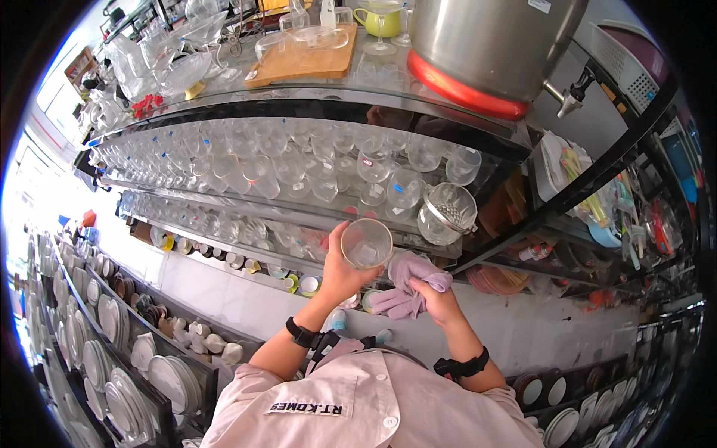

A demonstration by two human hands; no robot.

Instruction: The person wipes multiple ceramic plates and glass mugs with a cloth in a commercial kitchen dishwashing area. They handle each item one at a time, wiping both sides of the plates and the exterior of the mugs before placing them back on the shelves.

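Note:
My left hand point(343, 278) is wrapped around a clear drinking glass point(367, 245) with a gold-coloured rim, its mouth turned up toward me. Bunched in my right hand point(440, 302) is a lilac cloth point(411, 280), which hangs close beside the glass; whether the two touch is hard to tell. Past my hands, a glass shelf point(358, 210) carries rows of clear glasses. A cut-glass ice bucket point(447, 214) with a metal band stands at that shelf's near right end.
Above sits a steel dispenser point(493, 50) with a red base and a tap point(571, 95), near a wooden board point(313, 56). A black shelf post point(566, 196) slants on the right. Racks of stacked plates point(173, 383) stand at lower left, more plates point(560, 428) at lower right.

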